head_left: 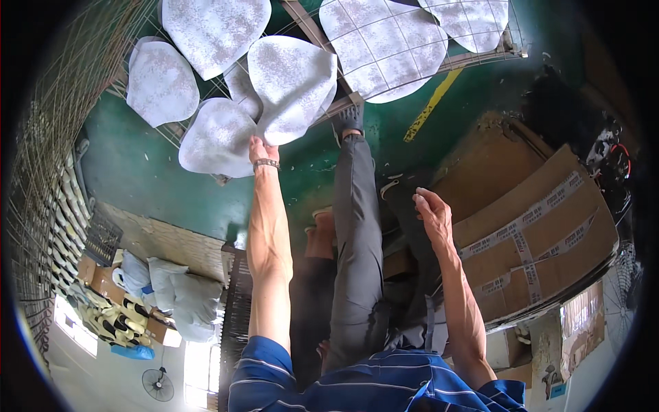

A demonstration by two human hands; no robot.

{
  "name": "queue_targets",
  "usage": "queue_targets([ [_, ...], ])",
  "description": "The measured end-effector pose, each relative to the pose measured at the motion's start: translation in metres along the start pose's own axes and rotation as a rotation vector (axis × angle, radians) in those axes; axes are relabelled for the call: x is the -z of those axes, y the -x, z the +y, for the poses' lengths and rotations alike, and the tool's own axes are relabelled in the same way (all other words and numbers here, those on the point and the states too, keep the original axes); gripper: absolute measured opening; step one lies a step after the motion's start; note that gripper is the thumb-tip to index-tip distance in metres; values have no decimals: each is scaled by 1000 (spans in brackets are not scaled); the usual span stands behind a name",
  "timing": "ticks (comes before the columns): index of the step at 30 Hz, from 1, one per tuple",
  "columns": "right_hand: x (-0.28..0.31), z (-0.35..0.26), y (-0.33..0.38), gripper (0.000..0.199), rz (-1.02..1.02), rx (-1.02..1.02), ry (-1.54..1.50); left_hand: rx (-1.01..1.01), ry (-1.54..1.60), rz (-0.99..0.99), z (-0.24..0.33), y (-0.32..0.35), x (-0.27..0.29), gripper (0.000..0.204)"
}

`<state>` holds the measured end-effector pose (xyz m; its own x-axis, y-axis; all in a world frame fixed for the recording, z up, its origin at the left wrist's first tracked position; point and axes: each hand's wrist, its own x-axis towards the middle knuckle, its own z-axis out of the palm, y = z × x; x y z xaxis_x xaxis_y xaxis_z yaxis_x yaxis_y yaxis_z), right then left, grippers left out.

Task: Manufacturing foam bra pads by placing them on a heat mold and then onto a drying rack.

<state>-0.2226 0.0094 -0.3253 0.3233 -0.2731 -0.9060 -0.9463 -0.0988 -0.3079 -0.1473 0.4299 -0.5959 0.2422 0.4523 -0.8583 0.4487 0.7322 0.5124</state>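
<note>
At the far left, thin wire mesh curves up the wall side. Below it sit a black slatted plastic crate, plump, creased grey sacks and, nearer, a round fan against the pale wall.

Across the far side, rounded, flat-cut pieces lie on a wire rack with a brown frame: a left-hand piece with a blunt lower end, a broad far piece and a wavy-edged near piece. All are white, mottled with greyish purple; what they are made of cannot be told. The left hand is clamped on the near tip of a bent piece, which overlaps its neighbours, its surface bowed into a soft fold. Farther right, two similar pieces lie beneath a wire grid.

The green floor is scuffed and flecked with pale scraps, with a worn yellow stripe to the right. The right hand is empty, fingers loosely curled and apart from the pieces. Beside it at right, stacked brown corrugated cardboard carries crossing strips of pale tape.
</note>
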Motion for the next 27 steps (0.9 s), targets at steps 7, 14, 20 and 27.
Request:
queue_targets([
  [7,43,1,23,36,106,-24,-46,324,-630,203,-54,72,-27,80],
  [14,68,-7,100,38,80,107,-226,-401,-1405,-114,-7,158,-37,70],
  [20,144,37,201,40,285,266,-196,-413,-1748,-487,-12,338,-104,50],
  [27,230,78,325,35,604,386,-453,-629,-1619,-767,-17,454,-147,62],
])
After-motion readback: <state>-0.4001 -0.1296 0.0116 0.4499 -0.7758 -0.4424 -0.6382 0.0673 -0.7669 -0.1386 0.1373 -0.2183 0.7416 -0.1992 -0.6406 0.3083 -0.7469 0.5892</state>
